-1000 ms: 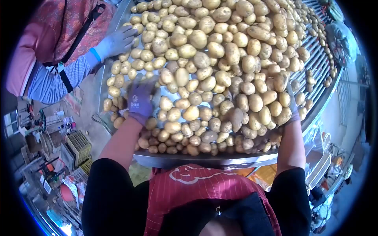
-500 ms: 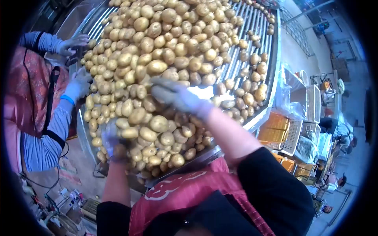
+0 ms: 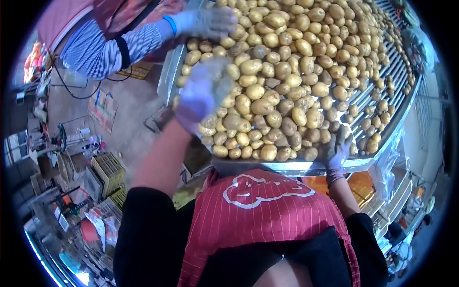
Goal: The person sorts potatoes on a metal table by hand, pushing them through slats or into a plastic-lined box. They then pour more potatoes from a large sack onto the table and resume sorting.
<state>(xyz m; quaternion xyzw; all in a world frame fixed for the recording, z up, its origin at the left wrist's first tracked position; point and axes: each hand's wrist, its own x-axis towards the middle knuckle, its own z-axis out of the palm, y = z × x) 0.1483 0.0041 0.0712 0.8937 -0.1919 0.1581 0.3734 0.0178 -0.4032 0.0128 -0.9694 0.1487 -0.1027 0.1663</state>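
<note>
Many potatoes (image 3: 260, 106) lie heaped on a metal roller table (image 3: 306, 167). My left hand (image 3: 204, 91), in a pale purple and grey glove, is over the left edge of the heap, blurred by motion; its fingers are smeared. My right hand (image 3: 340, 148), gloved the same way, rests at the near edge of the heap towards the right, fingers spread beside and against potatoes. Bare rollers show to the right of the heap.
A co-worker's gloved hand (image 3: 210, 23) and striped sleeve (image 3: 107, 55) reach in at the upper left. Orange crates (image 3: 358, 187) stand below the table's right side. Yellow crates (image 3: 109, 170) and tools are on the floor at left.
The view has turned, so the table now sits further right. My right hand has left the middle of the heap for its near edge. My left hand has moved to the heap's left edge.
</note>
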